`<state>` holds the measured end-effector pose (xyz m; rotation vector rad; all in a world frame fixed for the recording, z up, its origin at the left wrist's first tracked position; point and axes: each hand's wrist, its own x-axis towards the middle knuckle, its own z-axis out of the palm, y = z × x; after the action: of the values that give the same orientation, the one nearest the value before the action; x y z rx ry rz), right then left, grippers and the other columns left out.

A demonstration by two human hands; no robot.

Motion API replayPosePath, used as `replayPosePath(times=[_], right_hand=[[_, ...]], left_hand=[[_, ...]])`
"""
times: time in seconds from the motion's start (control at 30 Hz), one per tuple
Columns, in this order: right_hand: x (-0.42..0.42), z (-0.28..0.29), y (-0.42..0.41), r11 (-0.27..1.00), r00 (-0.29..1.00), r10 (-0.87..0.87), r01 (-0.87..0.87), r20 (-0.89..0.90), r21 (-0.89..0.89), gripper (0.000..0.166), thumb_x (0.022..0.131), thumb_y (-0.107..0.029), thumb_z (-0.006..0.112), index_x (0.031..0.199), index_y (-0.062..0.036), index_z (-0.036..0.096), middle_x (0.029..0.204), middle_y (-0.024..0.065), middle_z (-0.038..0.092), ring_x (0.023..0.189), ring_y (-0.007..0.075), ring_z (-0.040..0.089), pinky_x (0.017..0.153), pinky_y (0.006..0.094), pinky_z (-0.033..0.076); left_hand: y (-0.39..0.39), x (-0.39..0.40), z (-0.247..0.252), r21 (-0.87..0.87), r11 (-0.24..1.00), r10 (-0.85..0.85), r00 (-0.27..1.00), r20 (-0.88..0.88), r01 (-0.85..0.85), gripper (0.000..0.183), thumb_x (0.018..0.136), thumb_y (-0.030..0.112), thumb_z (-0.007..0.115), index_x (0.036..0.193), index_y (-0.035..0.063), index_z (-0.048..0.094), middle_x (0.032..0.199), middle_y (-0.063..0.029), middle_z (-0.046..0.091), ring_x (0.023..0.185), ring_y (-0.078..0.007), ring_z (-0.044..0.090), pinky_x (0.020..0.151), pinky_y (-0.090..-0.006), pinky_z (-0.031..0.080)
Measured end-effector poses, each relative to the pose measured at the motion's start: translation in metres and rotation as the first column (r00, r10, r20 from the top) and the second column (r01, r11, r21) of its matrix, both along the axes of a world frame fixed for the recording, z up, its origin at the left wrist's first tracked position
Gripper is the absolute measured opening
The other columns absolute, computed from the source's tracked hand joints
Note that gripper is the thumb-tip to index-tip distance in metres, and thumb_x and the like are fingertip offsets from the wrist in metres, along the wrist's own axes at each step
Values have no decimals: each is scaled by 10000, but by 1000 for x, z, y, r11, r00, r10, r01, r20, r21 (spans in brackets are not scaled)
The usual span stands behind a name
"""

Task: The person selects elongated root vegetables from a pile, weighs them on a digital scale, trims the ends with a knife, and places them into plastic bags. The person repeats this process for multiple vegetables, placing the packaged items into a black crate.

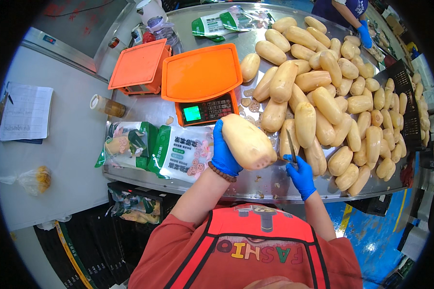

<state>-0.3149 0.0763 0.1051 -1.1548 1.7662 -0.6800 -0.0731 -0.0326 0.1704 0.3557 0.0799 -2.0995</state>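
In my blue-gloved left hand [225, 153] rests a thick, peeled lotus root segment [246, 139], its cut end with small holes facing to the right. My right hand [302, 177], gloved in blue as well, grips a knife [291, 144] with its thin blade pointing away from me. A large heap of peeled lotus roots [314, 81] covers the right side of the metal table, just beyond the knife. Thin lotus root slices [254, 106] lie between the heap and an orange digital scale [202, 74]. A printed plastic bag [182, 151] lies flat left of my left hand.
A second orange scale [139, 65], a jar [107, 106] and a filled lotus root bag [128, 144] stand to the left. More bags [228, 22] lie at the back. A black crate [401, 97] borders the heap. A co-worker's gloved hand [364, 35] is at the far right.
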Motion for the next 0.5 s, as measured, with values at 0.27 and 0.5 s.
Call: replayPosePath(times=[0.27,0.5], right_hand=[[12,-13,23,954,969,182,-216,-167,-210,295,834,-182,636,1121,-114,637,950,174,663,842,337,652,716,384,518],[10,-17,32,876,809,365,-466,-460,-124,268,778,-181,647,1041,-130,644,803,143,635,734,344,617,628,436,491]], left_hand=[[-3,-3,-17,41,999,-23,999,-37,25,571,921,557,376,1173,74,548,1123,-171,612,1032,-352,586,934,-502,463],[-5,-9,-19,25,999,-24,998,60,23,542,910,560,403,1167,103,541,1134,-145,612,1024,-328,601,918,-487,481]])
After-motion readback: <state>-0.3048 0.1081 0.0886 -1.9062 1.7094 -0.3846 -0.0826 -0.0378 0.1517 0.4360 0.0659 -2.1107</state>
